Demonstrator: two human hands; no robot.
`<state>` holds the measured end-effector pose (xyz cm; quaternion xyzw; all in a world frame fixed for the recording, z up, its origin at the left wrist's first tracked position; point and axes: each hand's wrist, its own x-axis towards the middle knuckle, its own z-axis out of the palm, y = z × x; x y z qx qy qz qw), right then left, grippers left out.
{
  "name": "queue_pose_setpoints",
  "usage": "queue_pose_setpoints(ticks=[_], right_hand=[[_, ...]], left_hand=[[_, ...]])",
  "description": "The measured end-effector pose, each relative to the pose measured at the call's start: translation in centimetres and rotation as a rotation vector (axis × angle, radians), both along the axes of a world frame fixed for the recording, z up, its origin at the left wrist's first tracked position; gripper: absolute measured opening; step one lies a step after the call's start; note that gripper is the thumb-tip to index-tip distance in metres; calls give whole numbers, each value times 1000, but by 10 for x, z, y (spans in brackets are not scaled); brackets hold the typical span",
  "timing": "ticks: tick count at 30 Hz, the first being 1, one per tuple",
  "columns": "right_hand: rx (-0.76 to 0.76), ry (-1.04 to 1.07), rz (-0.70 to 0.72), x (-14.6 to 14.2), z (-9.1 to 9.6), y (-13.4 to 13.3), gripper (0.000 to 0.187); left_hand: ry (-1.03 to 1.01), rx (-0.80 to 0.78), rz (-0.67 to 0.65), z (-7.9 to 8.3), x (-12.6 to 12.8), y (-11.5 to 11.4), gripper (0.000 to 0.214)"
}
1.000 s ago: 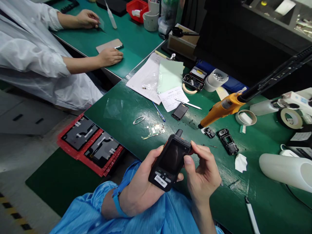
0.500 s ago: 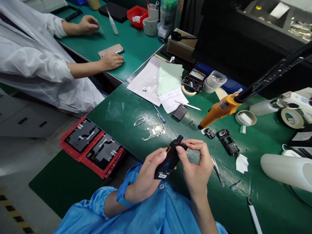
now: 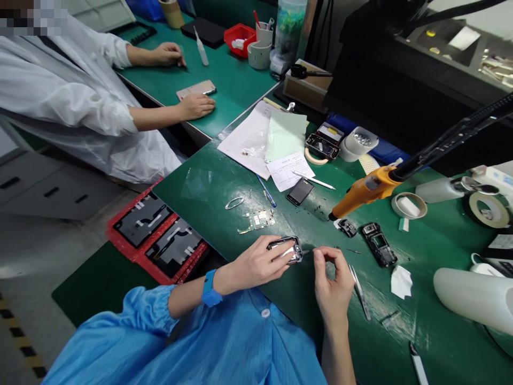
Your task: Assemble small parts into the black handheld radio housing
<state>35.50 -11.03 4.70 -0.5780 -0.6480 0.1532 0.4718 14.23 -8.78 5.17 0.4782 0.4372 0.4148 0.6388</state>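
My left hand [image 3: 260, 262] grips a dark handheld device housing [image 3: 297, 251] with a silvery inside, its fingers lying across the top and hiding much of it. A short stub on the housing points toward my right hand [image 3: 331, 275]. Thumb and forefinger of that hand are pinched together just right of the stub; whatever is between them is too small to make out. Behind my left hand lies a bare circuit board [image 3: 258, 220]. Tweezers [image 3: 359, 293] rest beside my right hand, and a black device frame [image 3: 378, 244] lies farther right.
An orange electric screwdriver [image 3: 363, 192] hangs over the bench near a small black part [image 3: 347, 228]. A small phone-like screen [image 3: 300, 191], papers [image 3: 286, 136] and a white bottle [image 3: 473, 299] surround the work area. A co-worker's hand [image 3: 197, 106] rests at the adjoining table.
The device has been turned over from its dark back to its silvery inside. My left hand now lies over it from above, and my right hand has come off it to the right.
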Motion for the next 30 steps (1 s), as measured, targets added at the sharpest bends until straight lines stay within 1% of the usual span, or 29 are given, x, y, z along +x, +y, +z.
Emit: queue_pose_setpoints(ticks=[3, 7, 11, 13, 14, 16, 19, 21, 22, 24, 27, 30], right_hand=[[-41, 5, 5, 0, -12, -1, 13], [-91, 4, 9, 0, -25, -4, 16], [-124, 4, 9, 1, -31, -6, 19], [-133, 1, 12, 1, -33, -6, 21], [-135, -1, 12, 2, -33, -6, 21], [-136, -8, 10, 2, -32, -6, 23], [-143, -28, 14, 2, -30, -5, 25], [-147, -43, 18, 2, -29, -5, 25], [-147, -49, 19, 2, -29, -5, 25], [-143, -57, 21, 2, -29, -5, 25], [-129, -58, 25, 3, -29, -5, 27], [-114, -54, 28, 3, -29, -4, 27]], left_hand=[[71, 61, -6, -9, 1, 2, 28], [227, 227, -57, -17, 2, 2, 22], [278, 255, -66, -22, 2, 1, 20], [325, 314, -74, -26, 1, 0, 20], [363, 373, -76, -29, 0, -1, 21], [484, 555, -123, -34, -2, -2, 27], [740, 860, -275, -39, -7, -1, 46], [839, 954, -325, -38, -9, 1, 56], [852, 957, -322, -36, -9, 2, 58], [830, 916, -306, -32, -9, 4, 61], [762, 827, -288, -28, -8, 7, 64], [665, 787, -255, -25, -11, 6, 67]])
